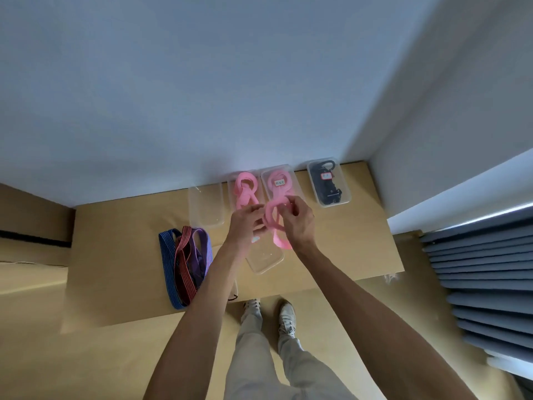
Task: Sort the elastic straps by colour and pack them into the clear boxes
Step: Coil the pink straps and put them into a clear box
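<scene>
In the head view, both hands worked a pink strap (pixel 274 223) above the middle of the table (pixel 360 249). The left hand (pixel 245 223) had its fingers curled onto the strap's left side, and the right hand (pixel 298 223) pinched the top of the loop between thumb and fingertips, with a tail of pink hanging down toward the near edge. Directly beneath lay an open clear box (pixel 265 259), apparently the one meant to take it.

Along the far edge stood four more boxes: an empty one (pixel 206 204) at the left, two holding pink straps (pixel 245 187) (pixel 278 183), and a closed one with black straps (pixel 328 183) toward the far right corner. A heap of blue, red and purple straps (pixel 184 262) lay unsorted near the left edge.

The likely trouble was the elastic springing open: if either grip slackened before the coil sat inside the walls, it would probably unwind and spill over the rim. The dangling tail could also catch the box edge and drag the light box along.

Both forearms reached forward from the near edge, converging, wrists close together and palms facing inward.
</scene>
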